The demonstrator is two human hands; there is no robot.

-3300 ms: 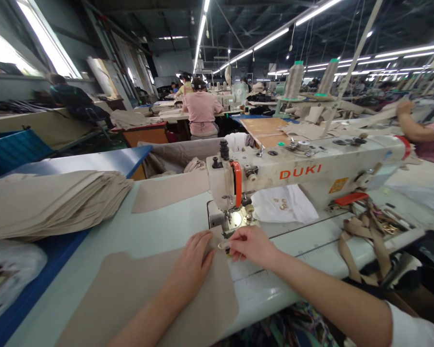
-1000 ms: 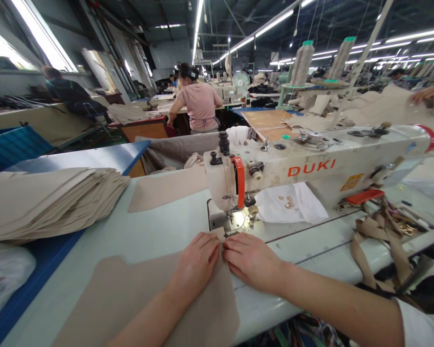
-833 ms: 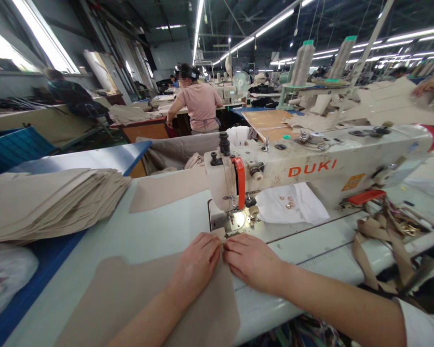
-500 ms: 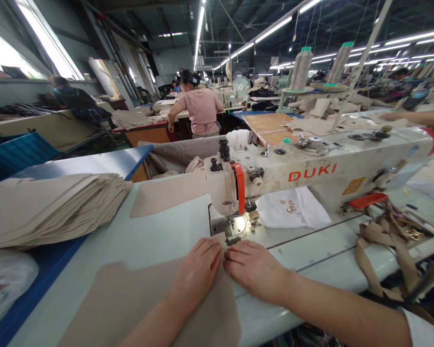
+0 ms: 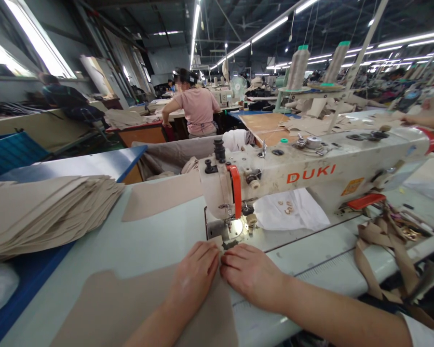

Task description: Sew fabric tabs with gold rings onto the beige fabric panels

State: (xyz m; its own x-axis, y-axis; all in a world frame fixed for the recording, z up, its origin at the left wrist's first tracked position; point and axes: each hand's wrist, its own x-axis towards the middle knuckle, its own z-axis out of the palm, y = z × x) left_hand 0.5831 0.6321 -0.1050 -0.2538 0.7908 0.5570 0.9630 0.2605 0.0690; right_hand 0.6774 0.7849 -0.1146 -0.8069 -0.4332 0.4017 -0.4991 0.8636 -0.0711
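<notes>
A beige fabric piece lies flat on the pale sewing table, its far corner under the presser foot of a white DUKI sewing machine. My left hand rests palm down on the fabric, fingers stretched toward the needle. My right hand lies flat beside it, fingertips touching the fabric edge just before the foot. Neither hand grips anything.
A tall stack of beige cut pieces sits at the left on a blue surface. Another beige piece lies behind the machine head. White cloth with small metal rings and beige straps lie at the right. Other workers sit farther back.
3.3 s ago my right hand pinched a small piece at the presser foot; since then it has lain flat. Over the last second both hands stay pressed on the fabric, barely moving.
</notes>
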